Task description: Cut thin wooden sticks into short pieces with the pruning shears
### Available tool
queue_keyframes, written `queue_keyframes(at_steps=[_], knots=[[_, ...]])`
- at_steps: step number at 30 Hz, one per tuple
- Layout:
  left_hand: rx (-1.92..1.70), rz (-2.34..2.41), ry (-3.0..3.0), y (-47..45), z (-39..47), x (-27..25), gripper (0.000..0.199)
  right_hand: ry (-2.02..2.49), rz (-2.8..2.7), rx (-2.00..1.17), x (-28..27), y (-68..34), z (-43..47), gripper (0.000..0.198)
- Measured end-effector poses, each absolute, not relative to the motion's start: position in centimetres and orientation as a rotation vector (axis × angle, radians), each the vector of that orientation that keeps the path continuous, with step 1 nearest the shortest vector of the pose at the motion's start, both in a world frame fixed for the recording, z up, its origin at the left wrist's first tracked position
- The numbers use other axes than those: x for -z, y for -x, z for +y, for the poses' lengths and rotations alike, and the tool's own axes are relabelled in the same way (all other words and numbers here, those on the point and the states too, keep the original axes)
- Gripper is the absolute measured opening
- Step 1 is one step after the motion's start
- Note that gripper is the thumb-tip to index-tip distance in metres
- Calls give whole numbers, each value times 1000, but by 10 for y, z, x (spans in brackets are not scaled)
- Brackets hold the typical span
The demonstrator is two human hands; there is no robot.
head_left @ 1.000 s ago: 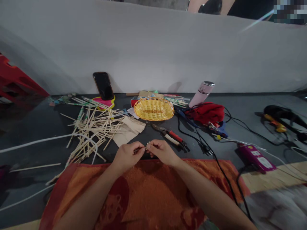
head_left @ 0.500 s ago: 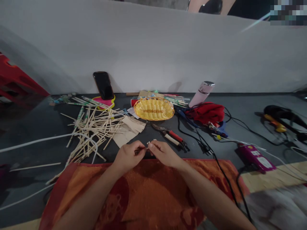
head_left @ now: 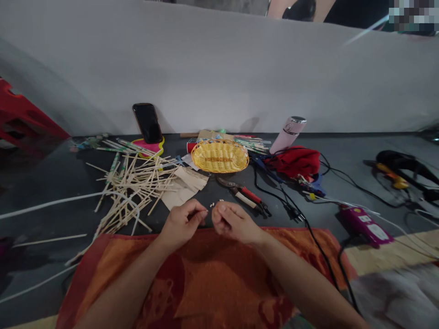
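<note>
My left hand [head_left: 183, 221] is closed in a pinch above the far edge of the orange towel [head_left: 219, 269]; whatever its fingertips hold is too small to make out. A small gap separates it from my right hand [head_left: 235, 221], whose fingers are curled together, hiding what may be inside. Just beyond the right hand lie a few tiny pale bits [head_left: 212, 204] on the dark tabletop. Farther back is a shallow yellow woven basket [head_left: 220, 157]. Red-and-white-handled pliers or snips [head_left: 245, 194] rest in front of it, right of a piece of brown paper [head_left: 185, 185].
A heap of thin pale sticks [head_left: 137, 183] spreads on the left, near a propped phone [head_left: 148, 122]. To the right are a pink flask [head_left: 288, 135], a red cloth [head_left: 295, 160], black cables [head_left: 291, 208] and a purple power strip [head_left: 366, 226]. A light wall [head_left: 206, 68] stands behind.
My two hands, which met at the fingertips, have drawn slightly apart. The right hand's fingers have curled in more, and the left still pinches.
</note>
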State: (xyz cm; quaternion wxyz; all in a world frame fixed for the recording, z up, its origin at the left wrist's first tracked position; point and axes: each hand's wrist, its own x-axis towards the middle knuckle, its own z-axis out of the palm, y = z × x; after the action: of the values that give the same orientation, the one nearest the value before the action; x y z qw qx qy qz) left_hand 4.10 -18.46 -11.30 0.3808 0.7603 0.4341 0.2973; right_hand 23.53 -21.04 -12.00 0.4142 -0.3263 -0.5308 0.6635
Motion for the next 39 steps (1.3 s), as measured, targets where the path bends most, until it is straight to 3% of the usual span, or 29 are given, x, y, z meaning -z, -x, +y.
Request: queue_keyframes(at_steps=[9, 12, 21, 31, 35, 39], knots=[[-854, 1251, -1897, -36, -171, 124, 20, 1270, -1915, -673, 121, -273, -185, 14], [-826, 1265, -1923, -37, -171, 124, 23, 1313, -2130, -481, 133, -275, -181, 15], [-757, 1280, -1976, -38, -176, 121, 25, 1289, -2226, -437, 142, -272, -179, 28], [-773, 1289, -1974, -38, -175, 124, 24, 1225, -2320, -366, 139, -262, -184, 10], [-797, 1297, -1940, -39, -175, 126, 27, 1218, -2306, -312, 136, -258, -184, 11], [-764, 1219, -1730, -41, -174, 130, 31, 1160, -2091, -498, 130, -256, -187, 16]])
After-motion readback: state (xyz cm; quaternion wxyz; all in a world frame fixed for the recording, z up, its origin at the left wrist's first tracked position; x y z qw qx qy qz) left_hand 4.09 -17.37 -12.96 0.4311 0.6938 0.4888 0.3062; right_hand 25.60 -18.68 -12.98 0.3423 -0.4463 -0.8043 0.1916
